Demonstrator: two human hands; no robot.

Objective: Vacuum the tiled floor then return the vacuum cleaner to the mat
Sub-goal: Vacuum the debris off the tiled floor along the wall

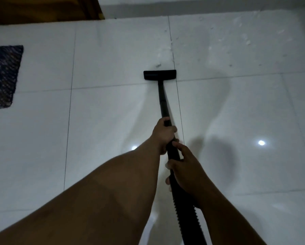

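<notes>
- Head view, looking down: the black floor head (159, 74) of the vacuum cleaner sits flat on the tiled floor (112, 106), just short of a grout line, with the black wand (163, 101) running back from it toward the person.
- The left hand (163, 134) is clenched round the wand further forward; the right hand (184, 171) grasps it behind, about where the rigid tube meets the ribbed hose (185, 211), fingers curled round from the side.
- Just beyond the floor head lie pale scraps of litter (167, 50), and more are scattered to the right (245, 39), so to my eye the vacuuming is under way and far from finished.
- The next move, I'd judge, is a push forward over those scraps beside the grout line, then a sweep to the right, keeping the head flat on the tile.
- A dark patterned mat (3, 75) lies well apart at the left, cut off by the frame edge; it may be where the machine goes back, though I cannot be sure.
- The body of the vacuum cleaner is out of sight, as the hose leaves at the bottom edge.
- The light is dim, the litter blurred; a brown wooden panel (42, 9) at top left is only partly visible.
</notes>
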